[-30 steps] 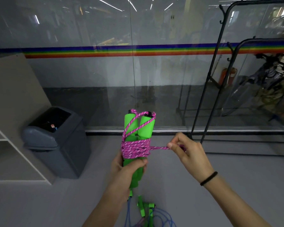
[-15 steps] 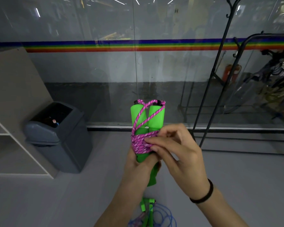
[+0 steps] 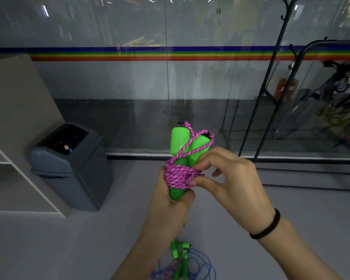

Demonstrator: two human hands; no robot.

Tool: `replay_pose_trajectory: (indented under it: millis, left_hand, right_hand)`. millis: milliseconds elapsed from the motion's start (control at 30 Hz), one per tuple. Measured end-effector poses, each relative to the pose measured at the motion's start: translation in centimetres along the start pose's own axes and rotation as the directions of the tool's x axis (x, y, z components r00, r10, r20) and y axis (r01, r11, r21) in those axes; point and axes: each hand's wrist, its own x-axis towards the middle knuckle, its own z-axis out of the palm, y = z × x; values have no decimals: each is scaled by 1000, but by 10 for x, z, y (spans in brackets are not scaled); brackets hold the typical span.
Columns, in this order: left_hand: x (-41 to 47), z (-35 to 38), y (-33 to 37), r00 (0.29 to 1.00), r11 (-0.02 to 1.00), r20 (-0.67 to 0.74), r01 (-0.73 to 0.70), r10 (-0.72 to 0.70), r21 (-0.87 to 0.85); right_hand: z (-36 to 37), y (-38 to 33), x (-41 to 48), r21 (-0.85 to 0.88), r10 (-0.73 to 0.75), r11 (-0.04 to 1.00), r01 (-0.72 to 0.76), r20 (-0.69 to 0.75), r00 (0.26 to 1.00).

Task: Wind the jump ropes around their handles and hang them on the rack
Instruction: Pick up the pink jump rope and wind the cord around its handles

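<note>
The left hand [image 3: 168, 201] is wrapped round the lower ends of the two green handles [image 3: 180, 142], holding them side by side and nearly upright, tops leaning a little to the right. The pink rope [image 3: 178, 176] sits coiled round their middle, with a loop running up over the tops. The right hand [image 3: 230, 178] meets it from the right — thumb and fingertips pinched on the rope at the coil's right edge, probably to tuck the end. The rack [image 3: 271, 77] stands beyond and to the right, well apart — the right hand's side. More ropes [image 3: 182, 263] lie on the floor below
</note>
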Motion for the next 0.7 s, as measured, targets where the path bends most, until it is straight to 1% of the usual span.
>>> replay_pose_trajectory:
  millis: [100,233,300,367,433,533,600,700]
  left_hand:
    - [2,-2,-4,1000,1000,6,10,-11,19]
    - [2,-5,-9,1000,998,11,19,-19,67]
    - [1,-7,-11,1000,996,18,2,-4,94]
    - [2,-8,-12,1000,993,17,-21,19,113]
    - [2,-9,-12,1000,991,4,-25,25,132]
    - [3,-13,-11,1000,986,28,-2,-3,169]
    - [4,-15,-13,999,977,42,17,-27,214]
    - [4,-16,-19,999,959,17,34,-40,282]
  right_hand:
    - [3,0,-1,-89,-36,995,38,25,999]
    - [1,3,2,-72,-24,997,38,181,983]
    - [1,5,4,-77,-30,996,50,234,972]
    - [3,4,4,-88,-42,994,65,236,971]
    - [8,3,2,-86,-50,994,69,207,977]
    - [12,4,1,-24,9,1000,-5,188,982]
    - [14,6,1,-17,47,999,-45,217,975]
    - [17,6,1,-4,86,996,-88,248,965]
